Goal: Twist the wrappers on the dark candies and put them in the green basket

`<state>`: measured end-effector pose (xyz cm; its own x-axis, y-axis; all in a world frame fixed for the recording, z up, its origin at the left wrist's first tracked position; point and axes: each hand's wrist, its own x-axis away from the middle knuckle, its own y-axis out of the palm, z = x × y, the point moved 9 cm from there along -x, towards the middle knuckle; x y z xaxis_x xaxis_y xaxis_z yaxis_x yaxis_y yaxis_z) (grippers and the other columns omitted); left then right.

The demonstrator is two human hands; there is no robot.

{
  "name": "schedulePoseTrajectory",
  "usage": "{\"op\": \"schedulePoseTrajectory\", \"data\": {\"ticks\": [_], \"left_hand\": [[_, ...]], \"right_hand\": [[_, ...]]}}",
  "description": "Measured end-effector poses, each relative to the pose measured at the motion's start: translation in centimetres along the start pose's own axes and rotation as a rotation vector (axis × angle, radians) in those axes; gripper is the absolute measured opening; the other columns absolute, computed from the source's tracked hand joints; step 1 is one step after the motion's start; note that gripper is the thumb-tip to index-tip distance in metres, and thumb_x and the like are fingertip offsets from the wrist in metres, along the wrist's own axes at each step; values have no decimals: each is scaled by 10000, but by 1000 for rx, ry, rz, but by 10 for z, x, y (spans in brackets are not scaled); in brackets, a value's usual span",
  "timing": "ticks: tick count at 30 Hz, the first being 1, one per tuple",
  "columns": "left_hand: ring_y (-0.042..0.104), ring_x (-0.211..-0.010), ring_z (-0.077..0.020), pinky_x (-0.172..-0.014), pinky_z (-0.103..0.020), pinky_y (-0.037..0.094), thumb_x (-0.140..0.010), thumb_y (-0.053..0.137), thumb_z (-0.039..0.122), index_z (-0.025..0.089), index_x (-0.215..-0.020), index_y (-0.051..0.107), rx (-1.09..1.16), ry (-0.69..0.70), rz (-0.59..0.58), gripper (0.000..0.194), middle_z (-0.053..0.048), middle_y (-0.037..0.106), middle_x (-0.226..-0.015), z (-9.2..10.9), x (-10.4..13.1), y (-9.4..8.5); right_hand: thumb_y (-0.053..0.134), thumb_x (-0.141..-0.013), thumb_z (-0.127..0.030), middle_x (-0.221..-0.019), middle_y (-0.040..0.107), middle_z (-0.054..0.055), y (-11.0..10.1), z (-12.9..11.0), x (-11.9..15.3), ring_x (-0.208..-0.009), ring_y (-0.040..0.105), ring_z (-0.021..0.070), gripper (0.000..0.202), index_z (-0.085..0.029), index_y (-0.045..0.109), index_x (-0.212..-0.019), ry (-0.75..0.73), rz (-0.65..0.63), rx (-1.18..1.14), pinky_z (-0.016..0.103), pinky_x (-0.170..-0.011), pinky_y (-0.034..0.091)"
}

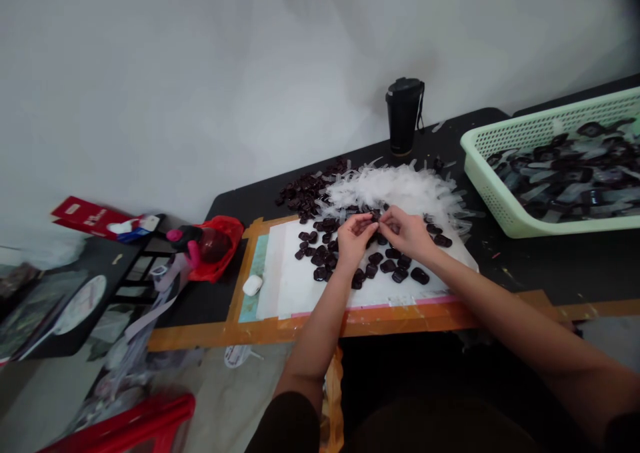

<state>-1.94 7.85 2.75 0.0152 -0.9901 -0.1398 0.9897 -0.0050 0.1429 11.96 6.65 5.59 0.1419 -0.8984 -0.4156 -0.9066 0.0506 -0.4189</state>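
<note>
My left hand (356, 235) and my right hand (404, 230) meet above a white sheet (287, 276) on the table. Their fingertips pinch together around a small dark piece (375, 216), mostly hidden by the fingers. Loose shiny dark pieces (420, 276), rounded and flat, lie on the sheet around and below my hands. Just beyond them spreads a heap of thin translucent white strips (395, 188). A denser pile of small dark red-brown pieces (305, 192) sits behind to the left.
On the right a pale green basket (500, 206) holds many dark pieces with translucent strips. A black tumbler (403, 116) stands against the wall. To the left are a red tray (227, 230) with a bottle (213, 245) and a small white case (253, 284). Orange tape (200, 336) lines the table edge.
</note>
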Motion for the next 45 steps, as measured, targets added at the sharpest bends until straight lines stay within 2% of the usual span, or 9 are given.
{"op": "schedulePoseTrajectory", "data": {"ticks": [6, 12, 19, 24, 26, 29, 34, 39, 45], "left_hand": [[666, -859, -157, -865, -339, 526, -652, 795, 258, 174, -907, 692, 16, -15, -60, 286, -50, 714, -924, -2, 0, 6], [672, -851, -164, -872, -360, 529, -650, 797, 266, 178, -907, 696, -3, 1, -49, 290, -53, 718, -927, -2, -1, 2], [673, -908, -184, -888, -384, 532, -645, 799, 281, 170, -873, 701, 6, 3, -71, 273, -72, 712, -1004, -4, -1, 4], [673, -896, -174, -887, -370, 535, -647, 797, 285, 166, -864, 696, -3, 19, -25, 267, -68, 717, -976, -4, -2, 0], [673, -881, -169, -886, -368, 534, -645, 798, 287, 165, -863, 694, -1, 16, -14, 271, -63, 717, -961, -4, -2, -1], [672, -867, -165, -881, -365, 533, -635, 803, 288, 164, -857, 694, -2, 5, -22, 276, -62, 715, -962, -6, -2, 1], [672, -869, -168, -880, -366, 531, -636, 800, 308, 164, -866, 697, -7, 3, -26, 290, -68, 712, -975, -8, -1, 4], [670, -854, -162, -883, -363, 524, -632, 805, 300, 165, -868, 698, -3, -10, -18, 292, -59, 716, -938, -10, 0, 3], [670, -856, -160, -885, -360, 524, -641, 801, 291, 164, -879, 697, 22, -15, -39, 289, -54, 716, -928, -9, 0, 6]], "right_hand": [[546, -828, -258, -707, 668, 20, -1, 8, 0, -532, 557, 138, 82, -207, 537, -891, 43, 20, -57, 259, -519, 413], [561, -818, -247, -715, 676, 31, 6, 13, -2, -621, 632, 171, 57, -201, 547, -848, 56, -73, -202, 271, -560, 461], [594, -794, -280, -750, 686, 52, 4, 23, -2, -655, 642, 180, 112, -176, 618, -830, 90, 18, -173, 294, -599, 495], [641, -763, -386, -701, 674, 47, 12, 30, -2, -568, 623, 167, 227, -169, 642, -830, 201, -8, -418, 311, -568, 536], [656, -753, -404, -749, 683, 59, 12, 31, -3, -616, 643, 179, 251, -172, 670, -847, 200, 4, -464, 334, -619, 558], [658, -762, -384, -860, 682, 72, 3, 27, -4, -736, 652, 192, 242, -187, 703, -895, 138, 81, -378, 337, -681, 557], [647, -774, -352, -777, 646, 36, -6, 21, -2, -676, 617, 153, 306, -177, 632, -1024, 156, 147, -338, 290, -637, 530], [656, -761, -313, -765, 631, 29, -5, 14, -1, -652, 596, 134, 282, -168, 595, -995, 147, 136, -347, 262, -603, 496], [718, -716, -351, -744, 628, 17, -2, 24, -1, -631, 596, 132, 332, -175, 582, -962, 211, 165, -533, 287, -623, 534]]}}
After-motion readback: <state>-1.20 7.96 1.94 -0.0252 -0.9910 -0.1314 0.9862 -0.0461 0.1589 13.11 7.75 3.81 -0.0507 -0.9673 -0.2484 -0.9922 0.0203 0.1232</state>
